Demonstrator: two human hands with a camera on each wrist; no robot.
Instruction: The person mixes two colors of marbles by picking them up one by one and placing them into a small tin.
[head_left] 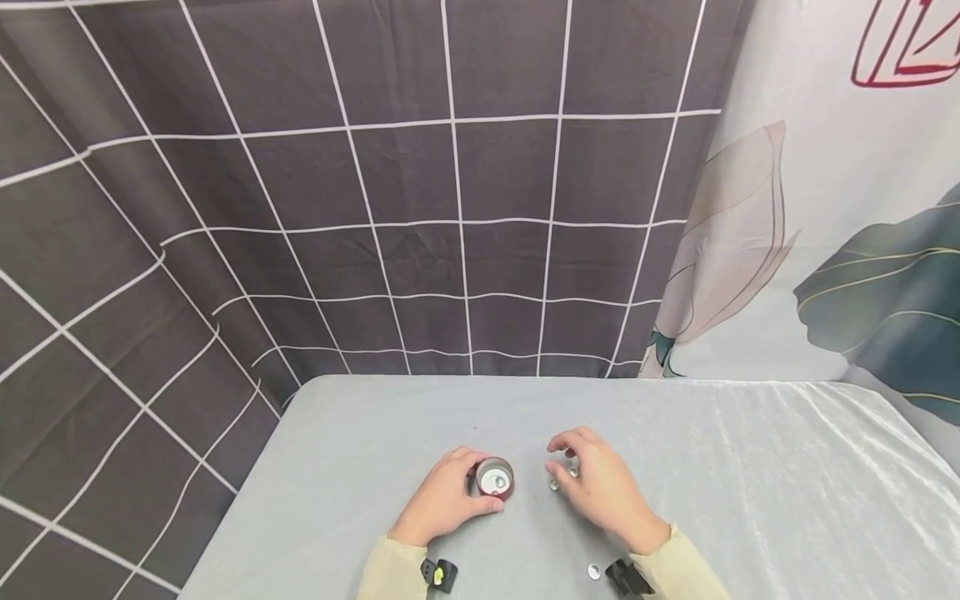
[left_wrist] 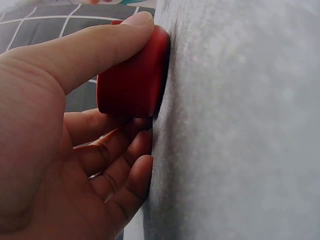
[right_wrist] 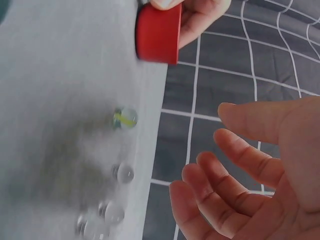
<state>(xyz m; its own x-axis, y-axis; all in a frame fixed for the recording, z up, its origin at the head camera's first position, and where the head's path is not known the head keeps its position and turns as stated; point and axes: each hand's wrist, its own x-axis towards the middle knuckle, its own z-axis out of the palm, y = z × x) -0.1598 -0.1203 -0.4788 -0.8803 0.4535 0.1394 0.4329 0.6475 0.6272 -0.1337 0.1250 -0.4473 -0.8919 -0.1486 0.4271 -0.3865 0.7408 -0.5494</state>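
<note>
A short red round container (head_left: 495,478) stands on the cloth with its mouth up. Something glassy, like a marble (head_left: 499,482), shows on its pale inside. My left hand (head_left: 444,497) holds the container from the left, thumb on the near side and fingers curving behind; the left wrist view has the thumb (left_wrist: 110,42) across the red wall. My right hand (head_left: 600,487) is over the cloth to the right, fingers loosely bent with nothing between them. Clear glass marbles (head_left: 554,484) lie beneath it. One marble (right_wrist: 126,118) in the right wrist view has a yellow-green streak.
Another clear marble (head_left: 594,572) lies nearer me, beside the right wrist's black strap (head_left: 628,577). A light grey velvety cloth (head_left: 787,500) covers the table. Behind the table hangs a dark curtain (head_left: 405,183) with white grid lines, and a leaf-printed one (head_left: 787,333) at right.
</note>
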